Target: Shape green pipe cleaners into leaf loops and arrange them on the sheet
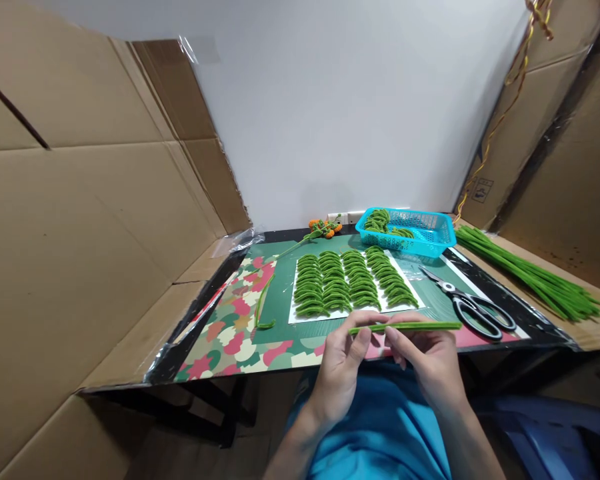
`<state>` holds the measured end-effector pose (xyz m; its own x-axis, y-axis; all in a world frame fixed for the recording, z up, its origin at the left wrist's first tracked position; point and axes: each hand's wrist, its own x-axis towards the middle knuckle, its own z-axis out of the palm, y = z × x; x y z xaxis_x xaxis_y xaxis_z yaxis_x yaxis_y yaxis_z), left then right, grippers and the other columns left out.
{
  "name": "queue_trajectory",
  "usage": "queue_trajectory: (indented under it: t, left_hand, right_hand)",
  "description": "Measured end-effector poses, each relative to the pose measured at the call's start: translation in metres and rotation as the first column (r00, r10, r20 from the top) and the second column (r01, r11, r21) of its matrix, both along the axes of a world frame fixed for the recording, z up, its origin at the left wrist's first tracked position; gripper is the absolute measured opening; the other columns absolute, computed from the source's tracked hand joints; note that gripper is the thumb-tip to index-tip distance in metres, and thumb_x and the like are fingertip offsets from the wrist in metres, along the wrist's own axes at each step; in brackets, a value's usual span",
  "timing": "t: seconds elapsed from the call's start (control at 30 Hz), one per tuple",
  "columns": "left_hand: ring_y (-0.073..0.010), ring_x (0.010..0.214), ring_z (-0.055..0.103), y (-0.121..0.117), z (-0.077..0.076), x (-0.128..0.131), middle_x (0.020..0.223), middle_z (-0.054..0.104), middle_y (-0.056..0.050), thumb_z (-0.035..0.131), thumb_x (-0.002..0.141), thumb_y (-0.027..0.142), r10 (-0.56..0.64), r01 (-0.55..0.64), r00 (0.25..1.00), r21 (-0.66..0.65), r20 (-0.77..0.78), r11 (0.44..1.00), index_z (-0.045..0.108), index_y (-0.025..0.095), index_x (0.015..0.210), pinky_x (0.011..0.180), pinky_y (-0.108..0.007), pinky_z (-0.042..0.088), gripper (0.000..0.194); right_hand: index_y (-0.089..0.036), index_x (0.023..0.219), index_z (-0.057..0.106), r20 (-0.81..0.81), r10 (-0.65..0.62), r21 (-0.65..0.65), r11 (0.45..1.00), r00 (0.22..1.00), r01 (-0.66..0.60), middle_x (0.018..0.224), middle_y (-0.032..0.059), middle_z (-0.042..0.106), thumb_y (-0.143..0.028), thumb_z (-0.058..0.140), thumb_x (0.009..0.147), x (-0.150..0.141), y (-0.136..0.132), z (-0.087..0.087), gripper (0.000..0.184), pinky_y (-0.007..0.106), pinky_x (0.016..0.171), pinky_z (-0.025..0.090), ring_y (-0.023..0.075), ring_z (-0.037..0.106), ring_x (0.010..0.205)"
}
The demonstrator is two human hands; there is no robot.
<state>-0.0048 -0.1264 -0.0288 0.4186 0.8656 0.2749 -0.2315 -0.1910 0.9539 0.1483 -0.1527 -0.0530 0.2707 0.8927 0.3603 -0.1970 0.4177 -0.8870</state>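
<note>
Cardboard (105, 193) flanks the black table (500, 285); left hand (339, 363) and right hand (433, 360) pinch green stems (423, 326).

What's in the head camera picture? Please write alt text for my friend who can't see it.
A person's left hand and right hand hold straight green pipe cleaners. Beyond them, curved green pieces line up in four columns on a white sheet, with scissors to the right. Farther back are orange flowers and a blue basket with more curved pieces.
</note>
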Motion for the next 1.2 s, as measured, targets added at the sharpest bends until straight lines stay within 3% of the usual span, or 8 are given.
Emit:
queue_trajectory:
  t: [0.13, 0.27, 0.4, 0.53, 0.67, 0.8, 0.97, 1.2]
  left_hand:
    - [-0.0178, 0.085, 0.065, 0.003, 0.0, -0.004, 0.097, 0.073, -0.007, 0.067, 0.103, 0.045, 0.033, -0.033, 0.998, -0.016, -0.045, 0.999, 0.079, 0.021, 0.119, 0.079, -0.025, 0.053, 0.032]
    - [-0.0121, 0.066, 0.057, 0.006, -0.001, -0.004, 0.077, 0.065, -0.002, 0.067, 0.103, 0.044, -0.023, 0.023, 1.0, -0.058, -0.007, 0.998, 0.077, 0.019, 0.119, 0.063, -0.021, 0.047, 0.032]
    - [-0.0114, 0.065, 0.058, 0.006, -0.003, -0.002, 0.079, 0.068, -0.003, 0.069, 0.102, 0.043, -0.035, 0.037, 0.999, -0.083, 0.021, 0.996, 0.076, 0.018, 0.119, 0.063, -0.021, 0.048, 0.031]
    - [-0.0119, 0.066, 0.061, 0.007, -0.004, -0.001, 0.08, 0.071, -0.004, 0.071, 0.101, 0.042, 0.006, -0.005, 1.0, -0.084, 0.01, 0.996, 0.077, 0.016, 0.113, 0.062, -0.021, 0.049, 0.029]
    - [-0.012, 0.059, 0.062, 0.011, -0.006, -0.002, 0.072, 0.07, -0.003, 0.071, 0.101, 0.045, 0.036, -0.03, 0.998, -0.114, 0.056, 0.993, 0.077, 0.014, 0.104, 0.055, -0.021, 0.049, 0.031]
    - [-0.0108, 0.055, 0.063, 0.017, -0.006, -0.003, 0.074, 0.075, -0.005, 0.076, 0.097, 0.047, 0.049, -0.028, 0.99, -0.157, 0.132, 0.987, 0.075, 0.013, 0.101, 0.053, -0.02, 0.05, 0.034]
    - [-0.0154, 0.053, 0.071, 0.023, -0.007, -0.004, 0.073, 0.078, -0.009, 0.072, 0.098, 0.052, -0.112, 0.14, 0.983, -0.195, 0.146, 0.971, 0.067, 0.013, 0.095, 0.048, -0.02, 0.051, 0.039]
    - [-0.0204, 0.056, 0.077, 0.023, -0.006, -0.006, 0.076, 0.082, -0.013, 0.078, 0.095, 0.049, -0.22, 0.246, 0.966, -0.221, 0.137, 0.944, 0.061, 0.015, 0.092, 0.047, -0.021, 0.055, 0.039]
  right_hand:
    - [-0.021, 0.093, 0.082, 0.044, -0.059, 0.027, 0.998, 0.997, 0.058, 0.061, -0.0023, 0.068, -0.031, 0.085, 0.088, 0.0, 0.0, 0.003, 0.012, 0.019, 0.044, 0.051, 0.0095, 0.055, 0.044]
    - [-0.023, 0.091, 0.084, 0.053, -0.061, 0.048, 0.997, 0.997, 0.059, 0.063, -0.0019, 0.07, -0.029, 0.085, 0.087, -0.003, 0.001, 0.007, 0.007, 0.016, 0.041, 0.049, 0.0086, 0.056, 0.045]
    - [-0.024, 0.091, 0.085, 0.03, -0.02, 0.036, 0.999, 0.999, 0.019, 0.067, -0.0013, 0.073, -0.027, 0.084, 0.088, -0.005, 0.001, 0.01, 0.005, 0.015, 0.042, 0.052, 0.0093, 0.061, 0.047]
    - [-0.023, 0.091, 0.085, 0.037, -0.006, 0.012, 1.0, 0.999, 0.006, 0.073, 0.0009, 0.078, -0.029, 0.084, 0.088, -0.007, 0.001, 0.01, 0.007, 0.021, 0.051, 0.062, 0.0147, 0.072, 0.056]
    - [-0.021, 0.098, 0.084, 0.088, -0.089, 0.002, 0.996, 0.992, 0.089, 0.079, 0.0032, 0.08, -0.029, 0.089, 0.085, -0.004, 0.0, 0.003, 0.016, 0.025, 0.056, 0.066, 0.0183, 0.076, 0.061]
    - [-0.026, 0.121, 0.08, 0.159, -0.161, 0.13, 0.981, 0.974, 0.141, 0.095, 0.0047, 0.082, -0.02, 0.086, 0.087, 0.007, -0.002, -0.006, 0.035, 0.024, 0.052, 0.063, 0.0148, 0.073, 0.059]
    - [-0.027, 0.107, 0.083, 0.256, -0.198, 0.365, 0.926, 0.946, 0.095, 0.096, 0.0048, 0.079, -0.007, 0.077, 0.091, 0.022, -0.003, -0.006, 0.026, 0.028, 0.058, 0.065, 0.0201, 0.076, 0.078]
    - [-0.026, 0.103, 0.081, 0.381, -0.294, 0.412, 0.903, 0.876, 0.124, 0.093, 0.0022, 0.082, -0.003, 0.076, 0.091, 0.031, -0.004, -0.006, 0.027, 0.03, 0.073, 0.067, 0.0206, 0.079, 0.082]
